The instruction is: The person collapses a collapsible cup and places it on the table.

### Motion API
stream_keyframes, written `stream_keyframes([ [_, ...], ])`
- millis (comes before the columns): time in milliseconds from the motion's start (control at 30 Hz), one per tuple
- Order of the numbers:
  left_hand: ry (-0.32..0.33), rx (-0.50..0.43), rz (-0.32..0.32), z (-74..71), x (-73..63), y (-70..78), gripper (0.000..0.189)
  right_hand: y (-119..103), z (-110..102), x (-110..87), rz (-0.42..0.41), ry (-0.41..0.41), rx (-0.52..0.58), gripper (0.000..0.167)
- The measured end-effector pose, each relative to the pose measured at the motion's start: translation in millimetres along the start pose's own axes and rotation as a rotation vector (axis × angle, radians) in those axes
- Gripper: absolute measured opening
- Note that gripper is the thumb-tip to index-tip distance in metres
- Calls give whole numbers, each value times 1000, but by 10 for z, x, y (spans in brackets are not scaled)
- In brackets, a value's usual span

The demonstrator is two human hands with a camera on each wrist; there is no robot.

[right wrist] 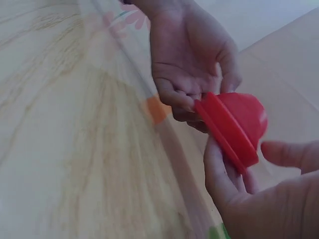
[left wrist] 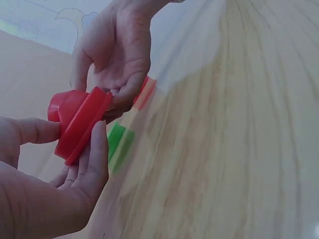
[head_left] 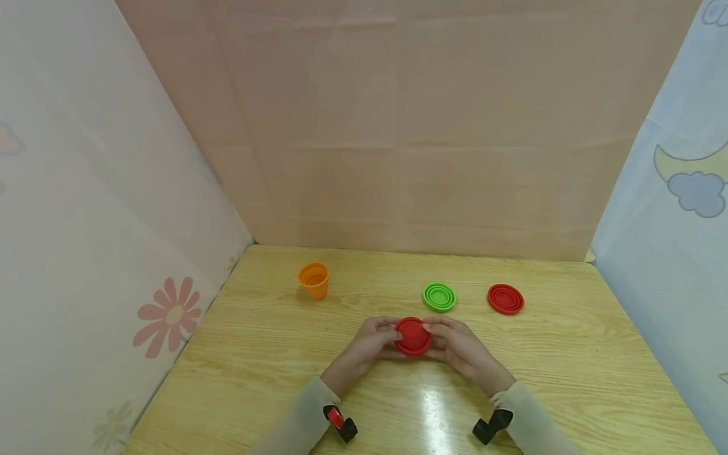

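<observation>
A red collapsible cup (head_left: 412, 337) is between my two hands above the table, its base side partly pushed out from the wide rim. My left hand (head_left: 371, 344) grips its left side, thumb on the cup wall and fingers under the rim. On the other side my right hand (head_left: 459, 349) holds it, fingers along the rim and thumb near the wall. In the left wrist view the cup (left wrist: 82, 124) is tilted, its base pointing away from the table. The right wrist view shows the same cup (right wrist: 234, 127) from the other side.
Beyond my hands lie a flattened green collapsible cup (head_left: 439, 297) and a flattened red one (head_left: 505, 299) to its right. An orange cup (head_left: 314, 280), expanded, stands at the back left. Cloth-like walls border the wooden table (head_left: 273, 354) at the back and both sides.
</observation>
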State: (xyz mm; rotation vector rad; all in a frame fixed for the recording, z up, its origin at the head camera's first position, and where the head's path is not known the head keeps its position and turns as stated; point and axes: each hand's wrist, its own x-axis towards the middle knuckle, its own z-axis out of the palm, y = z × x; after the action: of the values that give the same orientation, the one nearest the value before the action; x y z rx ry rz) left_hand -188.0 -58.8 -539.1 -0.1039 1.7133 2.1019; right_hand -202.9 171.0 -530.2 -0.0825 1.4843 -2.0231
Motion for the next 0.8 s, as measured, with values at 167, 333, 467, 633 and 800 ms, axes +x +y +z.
stream_keyframes([
  [167,46,37,11,-34,3,16,45,-22,-37,-6,-16,-105,45,32],
  [333,72,75,21,-15,-13,41,44,-29,-30,-9,-20,-113,42,38],
  [467,91,96,30,3,-15,47,43,-27,-5,-17,-24,-86,21,41],
  [633,102,96,46,21,-19,40,42,-9,24,-13,-31,-49,-23,51],
  [800,74,83,25,15,-38,27,41,8,42,-10,-37,-11,-54,56],
])
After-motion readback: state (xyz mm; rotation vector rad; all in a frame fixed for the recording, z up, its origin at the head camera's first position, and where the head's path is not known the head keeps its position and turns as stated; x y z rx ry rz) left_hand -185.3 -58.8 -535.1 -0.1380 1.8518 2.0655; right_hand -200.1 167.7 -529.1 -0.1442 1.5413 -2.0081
